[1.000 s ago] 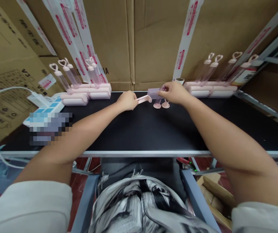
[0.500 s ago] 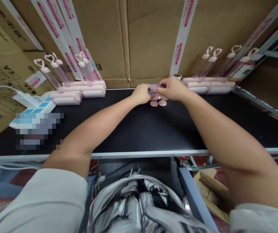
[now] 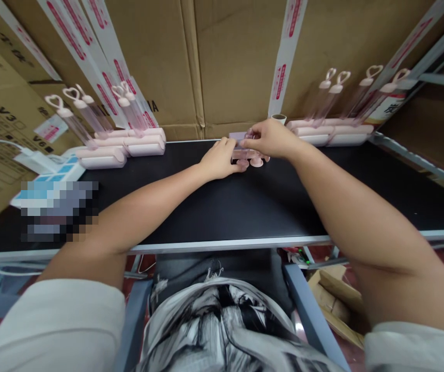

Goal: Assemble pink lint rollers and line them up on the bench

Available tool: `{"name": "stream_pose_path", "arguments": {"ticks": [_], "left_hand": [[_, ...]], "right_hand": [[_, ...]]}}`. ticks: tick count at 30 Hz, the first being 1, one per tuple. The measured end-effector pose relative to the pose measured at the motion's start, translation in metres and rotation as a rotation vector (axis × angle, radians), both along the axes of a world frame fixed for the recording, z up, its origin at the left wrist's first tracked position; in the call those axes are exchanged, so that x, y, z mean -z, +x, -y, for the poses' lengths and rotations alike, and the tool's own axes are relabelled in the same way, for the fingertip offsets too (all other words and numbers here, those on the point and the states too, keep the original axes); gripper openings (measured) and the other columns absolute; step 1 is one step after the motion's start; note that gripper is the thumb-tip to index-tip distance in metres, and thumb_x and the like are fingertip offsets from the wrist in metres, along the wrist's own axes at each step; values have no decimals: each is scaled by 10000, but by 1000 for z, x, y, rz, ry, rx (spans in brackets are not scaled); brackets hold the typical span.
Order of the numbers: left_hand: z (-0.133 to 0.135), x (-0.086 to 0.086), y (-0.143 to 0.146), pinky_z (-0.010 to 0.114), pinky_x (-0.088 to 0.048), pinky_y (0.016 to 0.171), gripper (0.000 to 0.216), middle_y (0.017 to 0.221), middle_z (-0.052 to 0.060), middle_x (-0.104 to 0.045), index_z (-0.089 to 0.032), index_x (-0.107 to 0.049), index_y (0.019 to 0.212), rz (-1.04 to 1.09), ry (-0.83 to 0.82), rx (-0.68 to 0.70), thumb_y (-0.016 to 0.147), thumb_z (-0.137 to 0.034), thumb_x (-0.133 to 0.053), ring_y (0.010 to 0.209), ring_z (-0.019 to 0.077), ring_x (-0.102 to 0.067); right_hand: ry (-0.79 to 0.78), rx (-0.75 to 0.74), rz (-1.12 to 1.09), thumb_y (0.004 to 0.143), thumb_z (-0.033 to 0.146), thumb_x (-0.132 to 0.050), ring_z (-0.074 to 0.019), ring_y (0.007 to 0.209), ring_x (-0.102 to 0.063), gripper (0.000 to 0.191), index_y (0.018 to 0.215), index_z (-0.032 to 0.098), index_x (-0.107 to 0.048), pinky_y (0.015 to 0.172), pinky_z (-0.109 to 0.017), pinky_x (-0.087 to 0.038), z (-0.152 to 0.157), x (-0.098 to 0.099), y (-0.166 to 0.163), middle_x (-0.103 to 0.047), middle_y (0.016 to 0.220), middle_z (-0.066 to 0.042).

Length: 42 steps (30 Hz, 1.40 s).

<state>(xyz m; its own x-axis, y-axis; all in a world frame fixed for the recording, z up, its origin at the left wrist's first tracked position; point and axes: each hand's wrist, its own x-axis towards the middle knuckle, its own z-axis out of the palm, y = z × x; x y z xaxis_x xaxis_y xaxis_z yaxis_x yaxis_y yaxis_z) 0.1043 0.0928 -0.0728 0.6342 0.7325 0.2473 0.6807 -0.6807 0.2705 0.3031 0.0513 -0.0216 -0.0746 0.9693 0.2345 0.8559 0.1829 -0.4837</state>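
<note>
Both my hands meet at the far middle of the black table (image 3: 245, 206). My right hand (image 3: 268, 138) is closed in a pinch on a small pale purple and pink plastic piece (image 3: 241, 140), held just above the table. My left hand (image 3: 218, 161) is curled against the left end of the same piece, its fingers closed on the pink part. Two small round pink feet (image 3: 253, 163) of the piece show under my hands.
Rows of pink cases with clear heart-topped tubes stand at the back left (image 3: 123, 143) and back right (image 3: 332, 134). Taped cardboard boxes (image 3: 237, 57) form the wall behind. A white power strip with cable (image 3: 37, 163) lies far left.
My left hand brought the pink handle part rightwards to the piece in my right hand; both hands now press together on it, and the view has shifted slightly.
</note>
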Motion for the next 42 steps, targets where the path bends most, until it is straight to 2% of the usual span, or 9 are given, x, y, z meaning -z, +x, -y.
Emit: {"name": "stream_pose_path", "arguments": {"ticks": [3,8,14,18,21,26,32,38,42], "left_hand": [[5,-2,7,469,-535,1099,655,1390,184,-631,-150,-623,1337,-24,9,-63,888,-583,-824,1339,373,-631],[7,-8,11,442,-571,988,764,1458,194,-560,-170,-680,1346,-39,-27,-141,820,-701,-841,1252,380,-692],[7,-9,11,415,-568,939,684,1337,158,-710,-198,-735,1365,-62,-67,-111,850,-643,-806,1205,367,-718],[5,-5,12,405,-571,905,631,1276,160,-776,-172,-797,1301,-73,-24,-100,888,-647,-761,1142,351,-744],[5,-4,13,401,-568,912,548,1232,139,-813,-212,-830,1296,-83,-7,-74,942,-615,-715,1128,332,-759],[3,-4,15,405,-567,872,426,1112,103,-845,-301,-864,1252,-63,-27,-51,949,-563,-715,1027,319,-783],[1,0,22,408,-574,838,427,1049,136,-840,-220,-880,1057,-97,10,-92,969,-576,-663,996,330,-787],[-1,0,25,421,-579,857,486,1107,142,-844,-247,-883,1157,-106,24,-108,1007,-606,-591,1020,339,-786],[-7,2,22,404,-573,852,552,1095,151,-841,-226,-879,1171,-107,49,-122,1012,-663,-582,993,326,-785]], "right_hand": [[-25,1,20,920,427,-796,-193,589,-614,232,889,198,-779,615,-343,-467,1,-2,2,-684,633,-24],[-39,-12,13,814,298,-898,-201,727,-644,191,918,186,-784,694,-340,-466,1,-5,4,-729,752,-24],[-157,-81,46,814,316,-905,-210,748,-651,233,957,206,-757,687,-341,-461,-1,-6,12,-716,771,-22],[-165,11,186,743,257,-938,-261,859,-704,460,1157,235,-738,740,-363,-477,-7,-6,25,-765,919,-47],[-162,89,311,656,271,-1011,-305,915,-723,561,1127,237,-709,762,-377,-478,-14,-1,32,-776,976,-80],[-173,123,418,551,457,-1096,-392,985,-739,723,1106,210,-706,767,-414,-489,-24,12,31,-790,1041,-170],[-214,119,538,738,389,-976,-354,982,-757,506,1132,182,-736,716,-381,-485,-28,19,27,-812,1097,-186],[-132,136,515,749,328,-941,-295,915,-739,367,1041,201,-757,686,-337,-487,-36,25,32,-801,963,-121],[-111,130,436,804,361,-924,-271,899,-715,358,1059,189,-740,701,-329,-477,-38,28,34,-787,982,-116]]}}
